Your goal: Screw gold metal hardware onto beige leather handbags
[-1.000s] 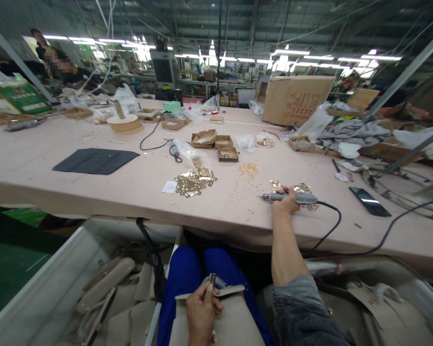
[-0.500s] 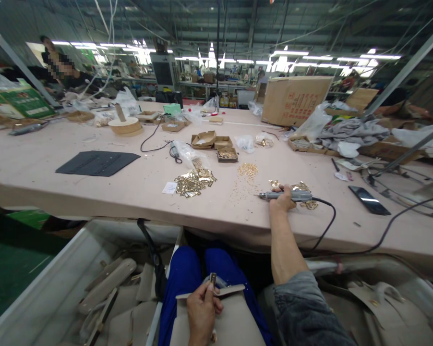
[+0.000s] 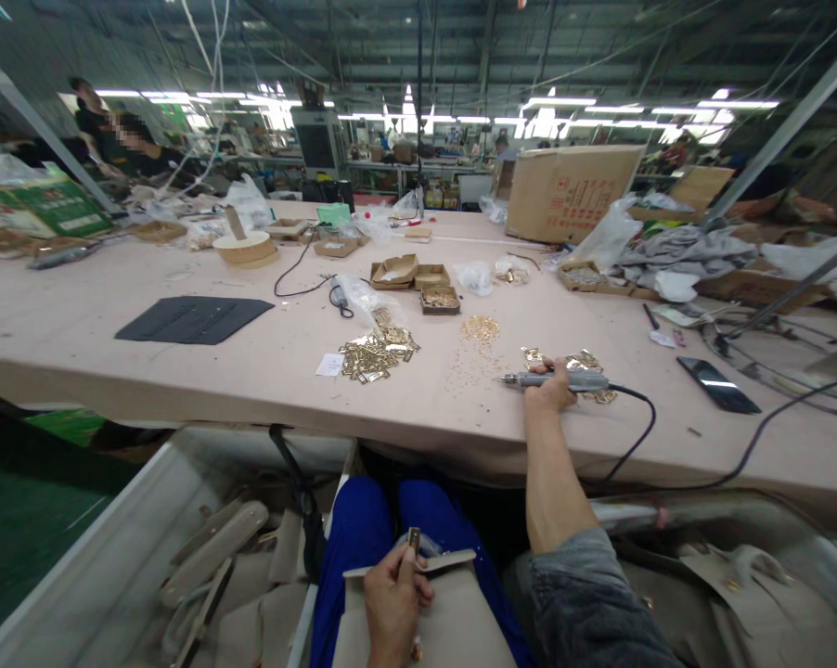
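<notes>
The beige bag piece [image 3: 464,617] lies across the blue-clad lap [image 3: 358,520], where the left hand [image 3: 392,594] pinches a small metal fitting [image 3: 414,537] at its upper edge. The right hand [image 3: 550,390] grips a grey electric screwdriver [image 3: 589,380] over the worktop [image 3: 418,408], its tip pointing left, near scattered small gold pieces [image 3: 480,328]. Left of these lies a heap of gold fittings [image 3: 373,357].

Beige piece [image 3: 460,623] cut off below, metal fitting [image 3: 414,537] partly hidden

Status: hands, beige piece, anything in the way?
Left hand pinching metal tab at edge of beige piece. Right hand gripping driver at table. Beige piece on lap. Gold bits scattered near driver's tip; no blockage evident.
</notes>
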`<state>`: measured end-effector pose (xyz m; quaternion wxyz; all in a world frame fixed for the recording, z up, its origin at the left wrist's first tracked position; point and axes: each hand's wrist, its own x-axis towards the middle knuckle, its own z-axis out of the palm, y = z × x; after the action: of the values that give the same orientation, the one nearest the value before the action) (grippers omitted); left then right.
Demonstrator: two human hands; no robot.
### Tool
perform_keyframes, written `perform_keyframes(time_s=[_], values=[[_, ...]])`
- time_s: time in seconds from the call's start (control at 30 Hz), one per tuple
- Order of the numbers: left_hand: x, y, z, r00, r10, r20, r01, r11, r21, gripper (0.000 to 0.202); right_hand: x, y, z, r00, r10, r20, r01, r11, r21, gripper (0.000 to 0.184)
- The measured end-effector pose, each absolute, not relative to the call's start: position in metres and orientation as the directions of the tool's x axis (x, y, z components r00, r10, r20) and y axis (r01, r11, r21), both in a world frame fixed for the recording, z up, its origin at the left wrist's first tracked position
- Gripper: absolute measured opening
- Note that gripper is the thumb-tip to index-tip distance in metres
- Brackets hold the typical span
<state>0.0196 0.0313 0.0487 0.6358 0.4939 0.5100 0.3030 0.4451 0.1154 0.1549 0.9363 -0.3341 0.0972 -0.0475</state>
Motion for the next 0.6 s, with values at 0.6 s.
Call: perform_keyframes(time_s=[0.6], values=[[0.0181, 0.0307, 0.0476, 0.306, 0.890, -0.337, 0.138, 0.309, 0.941, 0.056, 0.4405, 0.1144, 0.1600, 0.973, -0.157, -0.168, 0.007, 0.750, -0.662, 0.029]])
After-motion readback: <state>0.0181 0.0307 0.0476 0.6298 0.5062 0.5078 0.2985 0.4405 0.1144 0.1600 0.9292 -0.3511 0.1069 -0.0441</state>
